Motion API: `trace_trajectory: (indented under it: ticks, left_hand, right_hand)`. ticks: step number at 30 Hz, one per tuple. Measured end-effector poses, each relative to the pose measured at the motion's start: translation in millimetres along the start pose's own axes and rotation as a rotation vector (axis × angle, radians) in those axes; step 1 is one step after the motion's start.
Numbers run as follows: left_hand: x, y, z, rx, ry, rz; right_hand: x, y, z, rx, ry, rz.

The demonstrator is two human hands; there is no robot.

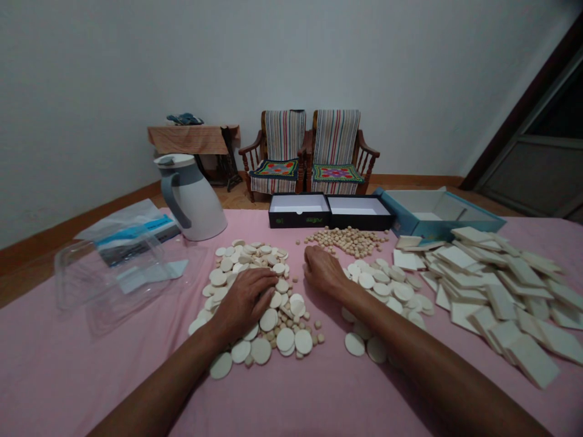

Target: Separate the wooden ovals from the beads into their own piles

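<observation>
My left hand (248,298) lies palm down on a mixed pile of round wooden discs (261,351) and small wooden cubes (285,320), its fingers stretched out flat. To the right, my right hand (322,271) is closed, fingers curled down near the front of a heap of small wooden cubes (357,241). Whatever it holds, if anything, is hidden under the fingers. A second pile of wooden discs (403,291) lies beside and partly behind my right forearm.
Rectangular wooden pieces (492,279) are heaped at the right. Behind the cubes stand two black open boxes (298,220) and a blue open box (414,229). A white jug (200,203) and clear plastic packaging (109,273) occupy the left of the pink cloth (282,406).
</observation>
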State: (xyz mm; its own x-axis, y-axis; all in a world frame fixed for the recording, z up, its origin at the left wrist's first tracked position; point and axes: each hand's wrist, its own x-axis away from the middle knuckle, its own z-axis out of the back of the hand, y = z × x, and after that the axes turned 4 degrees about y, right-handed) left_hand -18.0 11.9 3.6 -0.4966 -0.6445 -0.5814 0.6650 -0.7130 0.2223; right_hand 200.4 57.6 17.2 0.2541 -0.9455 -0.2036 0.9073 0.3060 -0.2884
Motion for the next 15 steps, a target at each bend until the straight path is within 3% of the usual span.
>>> trace_trajectory:
  ticks: [2,4,9,15]
  left_hand:
    - [-0.1,-0.2,-0.1,0.002,-0.001,0.008]
    - [-0.4,0.1,0.1,0.002,-0.005,0.017]
    - [-0.6,1.0,0.5,-0.002,0.001,0.017]
    - [-0.6,0.7,0.2,-0.005,0.010,0.000]
  right_hand:
    - [-3.5,5.0,4.3,0.045,0.088,-0.045]
    - [-4.4,5.6,4.5,0.002,0.104,0.002]
    - [3.0,-8.9,-12.9,-0.193,-0.078,0.191]
    - [4.2,-8.2,-22.2,-0.104,-0.101,0.140]
